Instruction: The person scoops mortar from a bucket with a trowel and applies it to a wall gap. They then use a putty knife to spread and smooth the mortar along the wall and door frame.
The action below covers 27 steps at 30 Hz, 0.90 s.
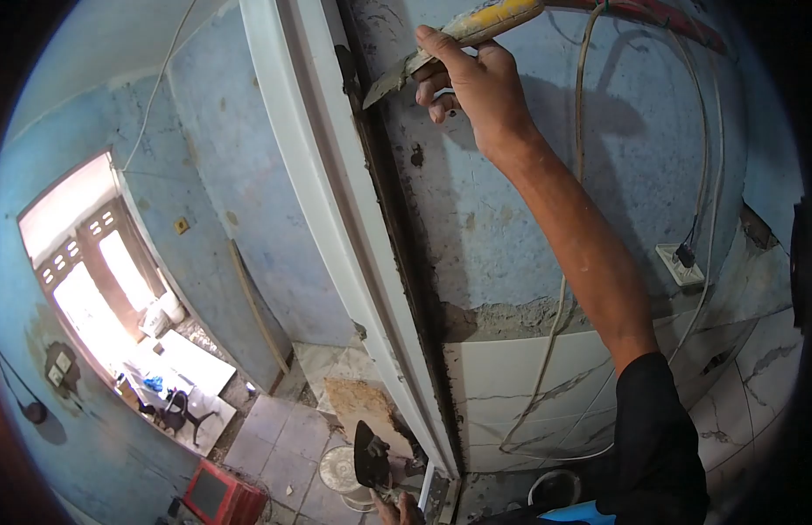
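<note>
My right hand (485, 92) is raised at the top, its fingers closed around a putty knife (498, 19) with a worn yellow handle. The mortar-smeared blade reaches the dark gap (379, 144) between the white door frame (314, 131) and the blue wall (502, 210). Low in the view, my left hand (399, 509) is partly cut off by the lower edge. It grips a dark trowel (369, 455) with grey mortar on its blade; the handle is hidden.
A round white bucket (340, 472) stands on the tiled floor beside a board (362, 407). Cables (581, 114) hang down the wall near a white socket (681, 264). Further left are a red box (222, 494) and a bright doorway (108, 280).
</note>
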### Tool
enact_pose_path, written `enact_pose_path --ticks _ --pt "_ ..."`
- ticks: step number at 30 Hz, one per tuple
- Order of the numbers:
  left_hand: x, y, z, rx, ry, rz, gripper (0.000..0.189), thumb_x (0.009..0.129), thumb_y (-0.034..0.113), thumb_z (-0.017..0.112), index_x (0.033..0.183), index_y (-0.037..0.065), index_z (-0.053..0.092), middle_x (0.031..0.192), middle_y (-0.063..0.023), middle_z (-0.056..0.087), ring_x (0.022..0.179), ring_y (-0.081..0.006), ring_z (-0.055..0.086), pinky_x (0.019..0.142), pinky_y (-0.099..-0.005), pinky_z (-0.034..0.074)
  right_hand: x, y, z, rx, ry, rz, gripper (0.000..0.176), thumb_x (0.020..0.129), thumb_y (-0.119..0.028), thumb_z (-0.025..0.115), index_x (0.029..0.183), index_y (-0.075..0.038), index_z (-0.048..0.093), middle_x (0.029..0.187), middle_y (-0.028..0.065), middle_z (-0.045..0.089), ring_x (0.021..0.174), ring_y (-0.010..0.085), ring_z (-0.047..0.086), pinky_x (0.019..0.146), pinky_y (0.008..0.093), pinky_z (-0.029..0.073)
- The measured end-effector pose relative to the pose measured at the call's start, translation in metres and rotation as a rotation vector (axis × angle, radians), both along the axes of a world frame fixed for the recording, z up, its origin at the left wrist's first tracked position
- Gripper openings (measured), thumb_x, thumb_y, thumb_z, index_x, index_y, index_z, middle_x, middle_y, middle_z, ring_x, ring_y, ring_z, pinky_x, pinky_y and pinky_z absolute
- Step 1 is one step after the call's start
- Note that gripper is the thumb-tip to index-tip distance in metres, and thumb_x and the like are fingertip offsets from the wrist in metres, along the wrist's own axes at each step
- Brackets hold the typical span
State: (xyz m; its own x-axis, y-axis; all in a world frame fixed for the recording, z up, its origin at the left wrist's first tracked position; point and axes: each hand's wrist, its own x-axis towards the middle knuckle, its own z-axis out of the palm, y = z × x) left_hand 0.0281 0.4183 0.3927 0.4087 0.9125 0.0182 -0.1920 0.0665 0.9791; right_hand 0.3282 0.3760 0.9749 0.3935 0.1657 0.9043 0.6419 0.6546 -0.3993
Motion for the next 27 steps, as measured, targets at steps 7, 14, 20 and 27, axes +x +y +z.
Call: enact_pose_path --ticks 7,14,20,27 --pt "-0.008 -0.007 0.031 0.225 0.329 0.038 0.059 0.093 0.017 0.051 0.144 0.014 0.020 0.068 0.0001 0.047 0.053 -0.0058 0.038 0.044 -0.0207 0.029 -0.006 0.005 0.032 -0.056 0.038 0.070 0.026 0.088 -0.023 0.062 0.091 0.001 0.052 0.067 0.0041 0.056 0.049 0.0112 0.057 0.037 0.0237 0.046" --pt "-0.021 -0.001 0.005 0.341 0.342 0.036 0.055 0.092 0.021 0.053 0.139 0.005 0.027 0.070 -0.0030 0.049 0.058 -0.0123 0.041 0.047 -0.0283 0.035 -0.010 0.011 0.064 -0.011 0.012 0.104 0.024 0.087 -0.021 0.061 0.090 0.000 0.051 0.066 0.0065 0.055 0.050 0.0158 0.058 0.040 0.0267 0.050" --pt "-0.015 -0.018 0.048 0.158 0.304 0.022 0.039 0.093 0.019 0.052 0.127 0.003 0.042 0.075 -0.0054 0.049 0.063 -0.0137 0.043 0.052 -0.0284 0.038 0.017 0.015 0.076 0.100 0.059 0.214 0.025 0.086 -0.024 0.063 0.086 0.000 0.055 0.067 0.0085 0.059 0.049 0.0163 0.059 0.040 0.0273 0.050" --pt "-0.018 0.006 -0.022 1.017 0.495 0.233 0.045 0.093 0.019 0.052 0.133 0.004 0.037 0.079 -0.0058 0.049 0.066 -0.0126 0.043 0.054 -0.0258 0.038 0.013 0.006 0.052 0.145 -0.377 -0.083 0.025 0.089 -0.025 0.059 0.088 0.001 0.058 0.066 0.0042 0.059 0.050 0.0100 0.057 0.039 0.0219 0.045"
